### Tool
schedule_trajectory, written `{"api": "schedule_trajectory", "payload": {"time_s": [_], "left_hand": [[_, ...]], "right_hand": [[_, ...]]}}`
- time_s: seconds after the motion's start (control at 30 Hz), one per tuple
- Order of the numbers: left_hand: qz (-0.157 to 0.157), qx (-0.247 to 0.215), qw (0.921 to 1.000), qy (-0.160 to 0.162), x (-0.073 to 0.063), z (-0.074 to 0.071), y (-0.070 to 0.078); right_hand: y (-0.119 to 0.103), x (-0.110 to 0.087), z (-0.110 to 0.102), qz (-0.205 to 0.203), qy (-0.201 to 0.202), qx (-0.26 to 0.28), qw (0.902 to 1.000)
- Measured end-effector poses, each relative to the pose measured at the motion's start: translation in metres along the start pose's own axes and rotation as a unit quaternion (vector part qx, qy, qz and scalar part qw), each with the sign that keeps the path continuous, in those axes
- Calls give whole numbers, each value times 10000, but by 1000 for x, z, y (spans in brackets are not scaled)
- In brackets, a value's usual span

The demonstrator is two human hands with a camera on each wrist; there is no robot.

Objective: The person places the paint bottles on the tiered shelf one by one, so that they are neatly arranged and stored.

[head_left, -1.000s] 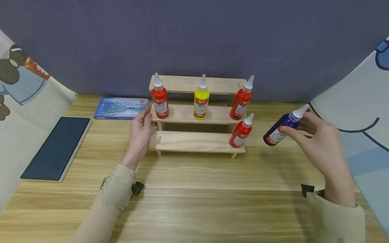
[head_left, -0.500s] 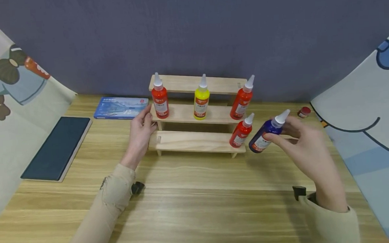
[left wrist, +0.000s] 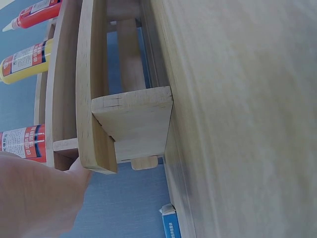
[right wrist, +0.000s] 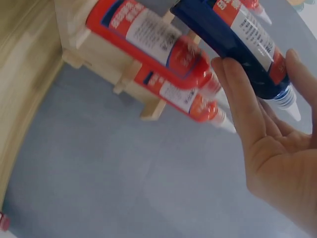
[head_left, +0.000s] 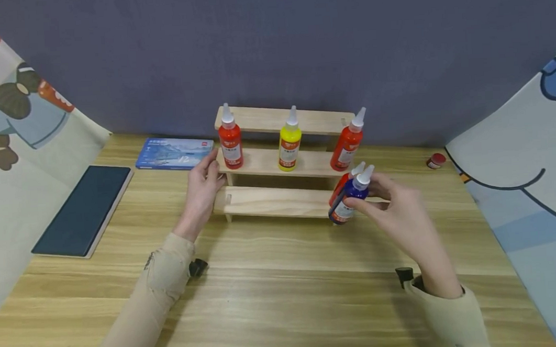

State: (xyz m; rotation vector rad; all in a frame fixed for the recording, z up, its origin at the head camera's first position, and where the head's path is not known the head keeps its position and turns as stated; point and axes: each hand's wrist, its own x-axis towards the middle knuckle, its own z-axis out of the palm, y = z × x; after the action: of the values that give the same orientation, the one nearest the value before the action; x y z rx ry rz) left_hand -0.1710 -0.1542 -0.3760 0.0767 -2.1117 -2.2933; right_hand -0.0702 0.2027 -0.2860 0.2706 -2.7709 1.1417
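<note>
My right hand [head_left: 400, 211] pinches a dark blue paint bottle [head_left: 354, 191] with a white pointed nozzle, between thumb and fingers. The bottle leans at the right end of a three-tier wooden rack's [head_left: 270, 200] lowest step. In the head view it overlaps a red paint bottle [head_left: 337, 188] standing there; the right wrist view shows the red bottle [right wrist: 153, 42] beside it. On the middle step stand a red bottle [head_left: 231, 144] at left, a yellow one [head_left: 289, 148] at centre and another red one [head_left: 347, 148] at right. My left hand [head_left: 201, 188] grips the rack's left end.
A blue flat box [head_left: 175, 153] lies behind my left hand. At far left rests a dark tablet-like slab [head_left: 83, 211]. A small red-lidded jar [head_left: 435, 160] stands at the back right. A dark partition [head_left: 271, 48] rises behind the rack.
My right hand has carried the blue paint bottle leftward, from right of the rack to in front of the lowest red bottle. The small jar has come into view. My left hand stays in place.
</note>
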Motion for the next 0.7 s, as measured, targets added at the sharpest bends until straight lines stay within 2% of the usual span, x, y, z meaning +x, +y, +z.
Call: {"api": "schedule_trajectory", "payload": {"time_s": [0.3,0.53,0.7], "left_hand": [[18,-28,10000,43,0,0,0],[36,-26,10000,40,0,0,1],[62,-59,10000,31,1,0,-1]], "right_hand": [[-7,11,21,-180,-106,352,9992],[-6,24,45,-502,-26,70,9987],[-8,31,59,-594,45,126,9981]]}}
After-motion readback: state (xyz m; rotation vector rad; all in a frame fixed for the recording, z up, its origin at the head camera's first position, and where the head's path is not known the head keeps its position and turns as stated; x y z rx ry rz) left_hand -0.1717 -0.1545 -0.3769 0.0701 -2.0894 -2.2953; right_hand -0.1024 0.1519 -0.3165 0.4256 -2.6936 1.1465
